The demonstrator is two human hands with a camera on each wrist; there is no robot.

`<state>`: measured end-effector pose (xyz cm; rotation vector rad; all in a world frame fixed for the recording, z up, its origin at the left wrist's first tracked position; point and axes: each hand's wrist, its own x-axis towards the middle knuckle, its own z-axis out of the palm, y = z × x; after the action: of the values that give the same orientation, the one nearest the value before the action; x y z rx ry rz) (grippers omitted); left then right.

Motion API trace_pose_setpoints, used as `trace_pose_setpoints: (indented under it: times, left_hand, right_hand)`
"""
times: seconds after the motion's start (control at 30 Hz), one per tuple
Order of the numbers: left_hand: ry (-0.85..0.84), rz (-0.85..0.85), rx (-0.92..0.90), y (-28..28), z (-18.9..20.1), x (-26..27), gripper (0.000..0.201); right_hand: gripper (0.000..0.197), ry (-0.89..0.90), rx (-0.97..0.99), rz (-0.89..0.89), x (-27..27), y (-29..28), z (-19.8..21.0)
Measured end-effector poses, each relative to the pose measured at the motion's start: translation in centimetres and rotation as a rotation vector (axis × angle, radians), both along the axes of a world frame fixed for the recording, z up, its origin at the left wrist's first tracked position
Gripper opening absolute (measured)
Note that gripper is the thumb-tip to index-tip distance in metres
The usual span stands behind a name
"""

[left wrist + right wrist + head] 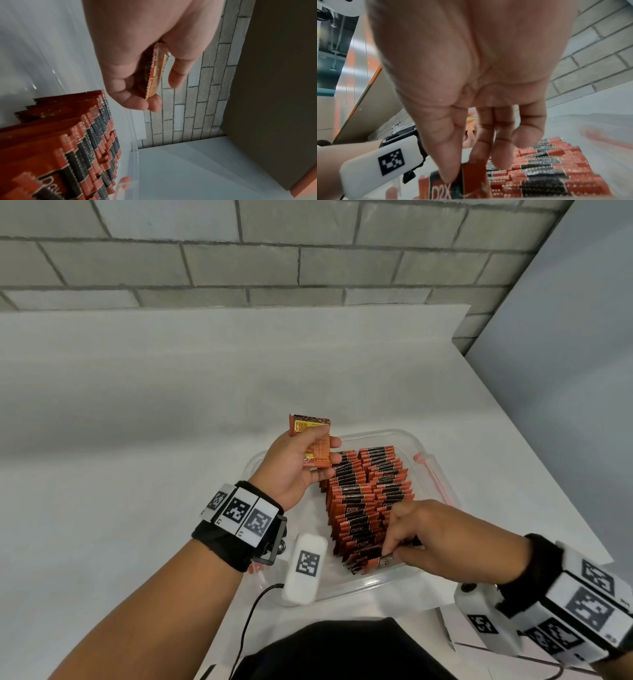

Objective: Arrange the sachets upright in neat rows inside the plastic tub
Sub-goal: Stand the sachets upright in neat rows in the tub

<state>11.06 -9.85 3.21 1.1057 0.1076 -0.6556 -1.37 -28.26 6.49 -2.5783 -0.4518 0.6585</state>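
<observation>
The right hand (pixel 442 537) pinched a single sachet (pixel 471 180) at the near end of the rows, thumb on its printed face and fingertips (pixel 500 161) behind its top edge. The hold was closed on that one sachet, which stood low among its neighbours and had not yet come level with them. From the wrist view, the little finger hung curled and free above the rows, touching nothing.

Just beyond that pinch, two packed rows of sachets (pixel 366 494) ran away from the person, red and black edges uppermost, most standing upright and a few near the grip leaning toward the person. They filled the middle of the clear plastic tub (pixel 416 445), which sat on the white table (pixel 137 405). Bare floor of the tub showed to the left of the rows.

Further out and above the far left corner of the tub, the left hand (pixel 296 465) clasped a small stack of orange sachets (pixel 313 445), fingers curled round the flat faces and thumb across the front. That stack was held clear of the rows, apart from them.

To do this step well, in my judgement, the pinched sachet should be eased straight down until its top edge matches the row, with the neighbours pressed back so none tips. The leaning ones near the grip would want squaring before more are added. The left hand's stack should feed in one at a time.
</observation>
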Motion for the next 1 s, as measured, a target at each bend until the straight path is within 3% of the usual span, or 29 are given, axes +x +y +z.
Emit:
trace_pose_setpoints:
  times: [0.4,0.7,0.8,0.9,1.0]
  left_hand:
    - [0.007,0.009,0.001,0.1,0.2,-0.1,0.019]
    - [0.0,-0.003,-0.018,0.1,0.2,0.0,0.013]
    - [0.003,-0.023,-0.062,0.1,0.3,-0.1,0.017]
    - [0.006,-0.077,-0.099,0.3,0.6,-0.4,0.025]
    - [-0.037,-0.175,-0.093,0.2,1.0,-0.8,0.024]
  right_hand:
    - [0.012,0.074,-0.266,0.107,1.8,1.8,-0.3]
    - [0.008,0.043,-0.284,0.114,1.8,1.4,-1.3]
    - [0.009,0.062,-0.233,0.075,1.8,0.9,-1.6]
    - [0.012,0.159,-0.044,-0.044,1.9,0.1,-0.8]
    - [0.011,-0.055,0.137,-0.269,2.4,-0.2,0.6]
